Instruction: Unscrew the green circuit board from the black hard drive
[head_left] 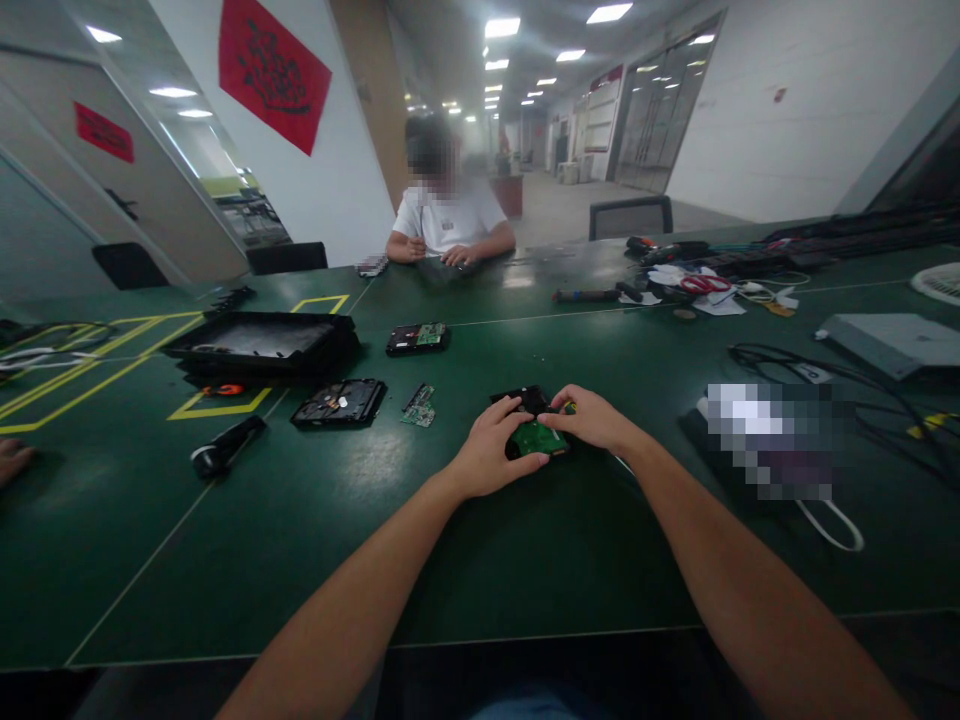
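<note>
A hard drive (536, 437) lies on the green table in front of me, its green circuit board facing up. My left hand (495, 445) grips it, thumb along the near edge and fingers over the far left part. At the board's right side, my right hand (592, 418) is closed, thumb and fingertips pinched at the board. A yellow-green handle (571, 408) shows among those fingers, and a thin pale shaft (624, 466) comes out below the wrist; together they look like a screwdriver. What the fingertips pinch is hidden.
Left of the drive lie a loose circuit board (420, 405), two more drives (339, 402) (418, 337), a black tray (262, 345) and a black-handled tool (227, 446). Cables (885, 390), a grey box (896, 343) and tools lie right. Another person (450, 225) sits opposite; someone's hand (13, 460) rests far left.
</note>
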